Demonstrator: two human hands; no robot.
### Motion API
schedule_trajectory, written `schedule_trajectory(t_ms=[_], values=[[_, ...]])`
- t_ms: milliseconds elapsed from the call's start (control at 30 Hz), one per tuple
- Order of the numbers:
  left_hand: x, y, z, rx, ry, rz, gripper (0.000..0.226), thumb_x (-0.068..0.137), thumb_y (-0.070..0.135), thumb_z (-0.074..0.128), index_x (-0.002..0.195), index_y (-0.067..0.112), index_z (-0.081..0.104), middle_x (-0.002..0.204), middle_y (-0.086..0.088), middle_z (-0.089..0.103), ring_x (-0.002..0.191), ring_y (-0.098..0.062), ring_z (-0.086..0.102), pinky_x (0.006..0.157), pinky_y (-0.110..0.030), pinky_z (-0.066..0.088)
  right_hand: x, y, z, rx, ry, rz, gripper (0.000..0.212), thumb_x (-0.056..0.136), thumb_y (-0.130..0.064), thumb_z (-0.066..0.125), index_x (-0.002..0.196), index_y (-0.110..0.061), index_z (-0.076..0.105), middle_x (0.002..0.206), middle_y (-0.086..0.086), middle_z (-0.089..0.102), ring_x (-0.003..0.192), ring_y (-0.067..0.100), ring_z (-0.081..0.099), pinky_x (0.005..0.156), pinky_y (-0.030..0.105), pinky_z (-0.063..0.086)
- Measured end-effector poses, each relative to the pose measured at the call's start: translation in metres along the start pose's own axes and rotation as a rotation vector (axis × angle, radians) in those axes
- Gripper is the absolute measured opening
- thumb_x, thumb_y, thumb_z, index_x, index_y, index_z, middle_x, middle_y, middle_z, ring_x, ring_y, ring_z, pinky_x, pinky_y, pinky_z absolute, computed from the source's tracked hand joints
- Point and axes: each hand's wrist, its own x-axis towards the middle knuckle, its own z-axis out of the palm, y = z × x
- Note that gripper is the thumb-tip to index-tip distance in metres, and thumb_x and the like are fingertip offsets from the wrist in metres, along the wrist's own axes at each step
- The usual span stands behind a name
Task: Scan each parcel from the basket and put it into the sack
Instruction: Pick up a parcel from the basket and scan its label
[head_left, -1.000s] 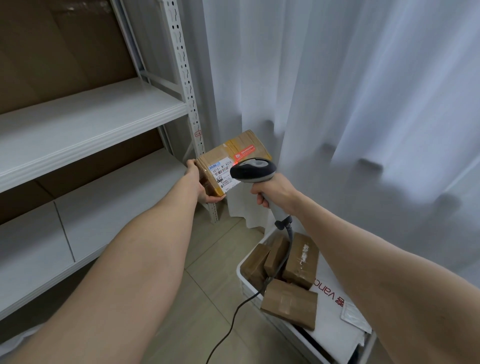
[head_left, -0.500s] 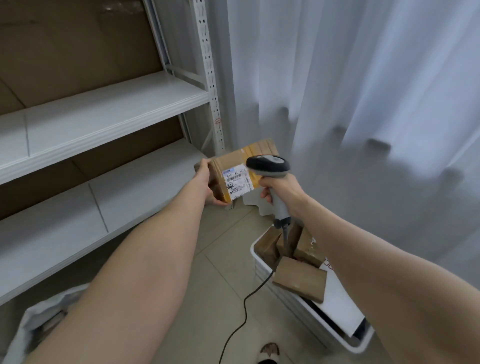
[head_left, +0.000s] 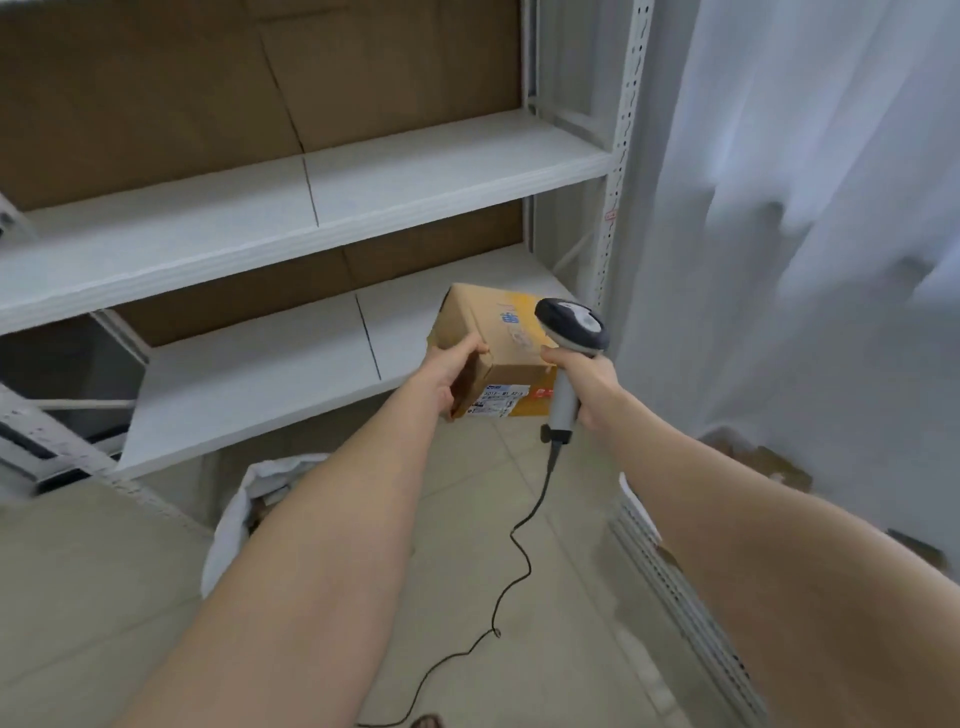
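Note:
My left hand (head_left: 452, 376) grips the left end of a brown cardboard parcel (head_left: 493, 338) held in the air in front of the lower shelf; its white label faces down and toward me. My right hand (head_left: 584, 382) holds the grey handle of a barcode scanner (head_left: 570, 325), whose dark head sits just right of the parcel. The scanner's black cable (head_left: 514, 545) trails down across the floor. The white sack (head_left: 244, 519) lies open on the floor below my left forearm. The white basket (head_left: 675, 587) shows at the right edge, mostly hidden by my right arm.
A white metal shelving unit (head_left: 363, 187) with brown cardboard backing fills the left and middle. A perforated upright post (head_left: 618, 156) stands beside a white curtain (head_left: 805, 234) on the right. Beige floor tiles (head_left: 78, 597) lie below.
The view has swung left, toward the shelves and the sack. The parcel has tipped so its label now faces downward, and the scanner head has come off the label to the parcel's right side.

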Motion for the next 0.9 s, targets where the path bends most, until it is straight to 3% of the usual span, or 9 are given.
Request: schedule_trajectory(t_ms=[100, 200, 333, 467, 667, 733, 800, 900], values=[[0.004, -0.007, -0.058, -0.081, 0.071, 0.083, 0.076, 0.061, 0.027, 0.073, 0.128, 0.030, 0.038, 0.116, -0.012, 0.061, 0.106, -0.029, 0.059, 0.092, -0.047, 0.050, -0.004, 0.019, 0.069, 0.032, -0.088, -0.003, 0.042, 0.082, -0.013, 0.076, 0.118, -0.009, 0.056, 0.116, 0.013, 0.063, 0.099, 0.026, 0.058, 0.090, 0.041, 0.050], [0.018, -0.018, -0.130, -0.149, 0.085, 0.064, 0.078, 0.053, 0.027, 0.077, 0.119, 0.035, 0.037, 0.114, -0.012, 0.064, 0.102, -0.028, 0.061, 0.095, -0.048, 0.050, -0.008, 0.042, 0.147, 0.023, -0.161, 0.043, 0.044, 0.080, -0.015, 0.078, 0.118, -0.007, 0.057, 0.114, 0.012, 0.062, 0.102, 0.026, 0.059, 0.095, 0.043, 0.050], [0.072, -0.042, -0.251, -0.047, 0.257, 0.054, 0.114, 0.035, 0.043, 0.084, 0.131, 0.050, 0.023, 0.129, -0.006, 0.051, 0.112, -0.028, 0.056, 0.090, -0.048, 0.052, -0.011, 0.083, 0.255, 0.014, -0.271, 0.135, 0.034, 0.081, -0.013, 0.077, 0.111, -0.009, 0.062, 0.100, 0.008, 0.064, 0.092, 0.025, 0.060, 0.095, 0.047, 0.050], [0.059, -0.041, -0.341, 0.159, 0.380, 0.020, 0.119, 0.046, 0.050, 0.079, 0.144, 0.046, 0.011, 0.135, -0.005, 0.038, 0.115, -0.029, 0.049, 0.095, -0.049, 0.048, -0.011, 0.133, 0.351, 0.009, -0.330, 0.245, 0.041, 0.082, -0.014, 0.076, 0.118, -0.008, 0.060, 0.105, 0.012, 0.063, 0.094, 0.028, 0.060, 0.077, 0.043, 0.054], [0.114, -0.087, -0.421, 0.166, 0.463, -0.108, 0.120, 0.065, 0.043, 0.080, 0.149, 0.040, -0.005, 0.147, -0.015, 0.019, 0.127, -0.036, 0.038, 0.102, -0.050, 0.041, 0.025, 0.217, 0.437, -0.018, -0.339, 0.396, 0.063, 0.068, -0.023, 0.085, 0.122, -0.002, 0.059, 0.107, 0.016, 0.065, 0.090, 0.032, 0.063, 0.064, 0.037, 0.055], [0.138, -0.108, -0.436, 0.150, 0.489, -0.145, 0.117, 0.069, 0.039, 0.080, 0.151, 0.034, -0.004, 0.148, -0.016, 0.017, 0.130, -0.035, 0.036, 0.104, -0.044, 0.039, 0.043, 0.244, 0.456, -0.046, -0.349, 0.432, 0.049, 0.075, -0.020, 0.081, 0.117, -0.004, 0.060, 0.100, 0.014, 0.066, 0.082, 0.028, 0.064, 0.062, 0.035, 0.056], [0.171, -0.135, -0.449, 0.119, 0.501, -0.153, 0.118, 0.068, 0.036, 0.082, 0.151, 0.031, -0.001, 0.146, -0.015, 0.022, 0.128, -0.033, 0.039, 0.101, -0.038, 0.039, 0.068, 0.278, 0.471, -0.069, -0.353, 0.461, 0.045, 0.080, -0.016, 0.078, 0.120, -0.006, 0.059, 0.105, 0.015, 0.066, 0.086, 0.030, 0.066, 0.068, 0.039, 0.059], [0.218, -0.173, -0.465, 0.096, 0.521, -0.192, 0.120, 0.066, 0.035, 0.083, 0.151, 0.030, -0.001, 0.143, -0.015, 0.022, 0.124, -0.033, 0.042, 0.099, -0.034, 0.040, 0.103, 0.329, 0.490, -0.119, -0.331, 0.484, 0.053, 0.074, -0.015, 0.082, 0.122, -0.009, 0.060, 0.114, 0.017, 0.067, 0.102, 0.035, 0.064, 0.090, 0.053, 0.054]])
